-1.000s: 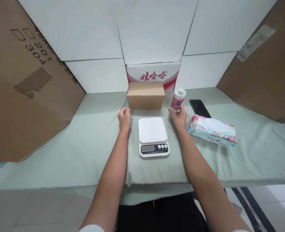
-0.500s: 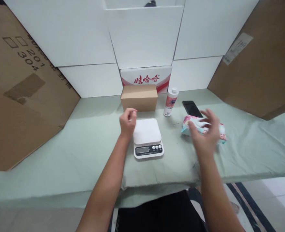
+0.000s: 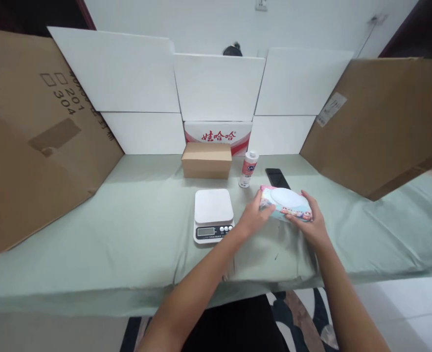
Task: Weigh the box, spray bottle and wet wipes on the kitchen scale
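Note:
A pack of wet wipes (image 3: 285, 202) with a white lid and cartoon print lies on the green cloth to the right of a white kitchen scale (image 3: 213, 213). My left hand (image 3: 254, 218) grips the pack's left end. My right hand (image 3: 311, 225) holds its near right edge. Both hands are on the pack, which looks slightly raised off the cloth. Nothing lies on the scale's white platform.
A small white bottle (image 3: 248, 169) with a pink label stands behind the scale. Next to it are a brown cardboard box (image 3: 206, 160) and a black phone (image 3: 277, 178). Large cardboard sheets (image 3: 35, 132) and white foam boards (image 3: 217, 88) wall in the green-covered table (image 3: 127, 220).
My right hand let go of the bottle and went to the wipes pack. My left hand crossed over from beside the scale to the pack's left end. The camera tilted up.

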The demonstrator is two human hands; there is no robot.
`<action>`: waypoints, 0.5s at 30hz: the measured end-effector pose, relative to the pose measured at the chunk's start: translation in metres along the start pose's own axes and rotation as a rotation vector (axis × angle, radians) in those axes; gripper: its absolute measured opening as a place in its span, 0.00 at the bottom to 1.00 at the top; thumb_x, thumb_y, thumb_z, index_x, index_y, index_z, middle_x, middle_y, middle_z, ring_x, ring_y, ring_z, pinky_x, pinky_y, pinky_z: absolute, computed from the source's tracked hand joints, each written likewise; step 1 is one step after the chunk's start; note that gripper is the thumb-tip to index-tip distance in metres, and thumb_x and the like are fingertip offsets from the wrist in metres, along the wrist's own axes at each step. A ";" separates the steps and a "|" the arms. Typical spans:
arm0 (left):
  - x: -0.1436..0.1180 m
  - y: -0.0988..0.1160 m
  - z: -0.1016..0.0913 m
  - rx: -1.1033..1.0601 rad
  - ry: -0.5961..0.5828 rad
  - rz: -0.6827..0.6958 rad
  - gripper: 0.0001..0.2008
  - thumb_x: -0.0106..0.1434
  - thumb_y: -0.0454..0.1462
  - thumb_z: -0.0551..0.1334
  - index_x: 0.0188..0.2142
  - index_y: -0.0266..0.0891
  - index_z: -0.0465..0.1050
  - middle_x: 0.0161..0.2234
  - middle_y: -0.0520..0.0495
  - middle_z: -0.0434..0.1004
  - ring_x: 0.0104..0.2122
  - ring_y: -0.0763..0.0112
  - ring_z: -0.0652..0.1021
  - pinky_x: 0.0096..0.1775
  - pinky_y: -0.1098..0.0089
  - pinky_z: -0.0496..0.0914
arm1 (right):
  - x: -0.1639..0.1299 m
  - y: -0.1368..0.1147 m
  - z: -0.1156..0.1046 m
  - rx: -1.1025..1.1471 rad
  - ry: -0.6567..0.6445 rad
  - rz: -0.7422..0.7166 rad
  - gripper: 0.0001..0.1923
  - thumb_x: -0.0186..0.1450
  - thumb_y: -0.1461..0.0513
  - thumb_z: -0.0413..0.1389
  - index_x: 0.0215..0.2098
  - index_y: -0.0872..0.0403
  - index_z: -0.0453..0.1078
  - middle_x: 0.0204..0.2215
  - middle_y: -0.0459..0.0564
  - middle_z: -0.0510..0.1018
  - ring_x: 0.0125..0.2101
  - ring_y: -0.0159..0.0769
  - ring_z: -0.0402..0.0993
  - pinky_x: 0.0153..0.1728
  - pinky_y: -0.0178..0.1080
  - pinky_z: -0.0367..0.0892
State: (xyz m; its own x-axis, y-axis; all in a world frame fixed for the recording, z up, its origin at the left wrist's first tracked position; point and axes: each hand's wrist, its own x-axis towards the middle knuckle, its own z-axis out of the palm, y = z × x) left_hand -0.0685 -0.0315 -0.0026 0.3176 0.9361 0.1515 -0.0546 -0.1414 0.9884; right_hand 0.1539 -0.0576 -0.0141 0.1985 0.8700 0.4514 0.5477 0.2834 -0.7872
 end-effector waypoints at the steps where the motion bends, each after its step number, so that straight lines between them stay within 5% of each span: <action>1: -0.009 0.004 -0.019 0.044 0.019 0.055 0.41 0.67 0.51 0.65 0.74 0.43 0.57 0.67 0.41 0.73 0.67 0.51 0.73 0.70 0.51 0.64 | 0.002 -0.014 0.012 0.031 -0.004 -0.049 0.51 0.53 0.43 0.73 0.69 0.49 0.66 0.64 0.59 0.71 0.64 0.56 0.71 0.66 0.56 0.67; 5: -0.035 0.006 -0.110 0.230 0.233 0.367 0.42 0.65 0.55 0.67 0.73 0.44 0.60 0.74 0.38 0.60 0.73 0.49 0.64 0.72 0.52 0.63 | 0.022 -0.066 0.083 0.246 -0.110 -0.195 0.49 0.53 0.41 0.74 0.66 0.49 0.68 0.62 0.59 0.74 0.63 0.56 0.72 0.66 0.56 0.68; 9: -0.046 -0.013 -0.179 0.346 0.450 0.468 0.42 0.60 0.57 0.71 0.66 0.41 0.64 0.72 0.29 0.63 0.69 0.48 0.71 0.65 0.52 0.72 | 0.034 -0.096 0.153 0.326 -0.277 -0.293 0.47 0.53 0.39 0.73 0.64 0.49 0.70 0.59 0.59 0.76 0.61 0.56 0.73 0.64 0.57 0.69; 12: -0.051 -0.025 -0.196 0.393 0.511 0.462 0.41 0.57 0.59 0.72 0.62 0.42 0.66 0.68 0.29 0.68 0.66 0.48 0.74 0.63 0.51 0.74 | 0.031 -0.098 0.172 0.316 -0.315 -0.345 0.45 0.53 0.39 0.73 0.62 0.48 0.71 0.58 0.59 0.77 0.59 0.56 0.74 0.63 0.57 0.70; 15: -0.053 -0.027 -0.193 0.469 0.519 0.504 0.40 0.56 0.59 0.73 0.60 0.42 0.68 0.66 0.30 0.71 0.67 0.47 0.73 0.62 0.51 0.74 | 0.028 -0.091 0.171 0.316 -0.318 -0.318 0.46 0.53 0.40 0.74 0.63 0.49 0.70 0.59 0.59 0.76 0.61 0.56 0.73 0.63 0.55 0.69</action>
State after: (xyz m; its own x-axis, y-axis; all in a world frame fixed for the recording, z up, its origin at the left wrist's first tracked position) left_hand -0.2669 -0.0150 -0.0383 -0.1187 0.7384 0.6639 0.3601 -0.5911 0.7218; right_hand -0.0297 0.0095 -0.0016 -0.2193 0.7868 0.5769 0.2603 0.6171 -0.7426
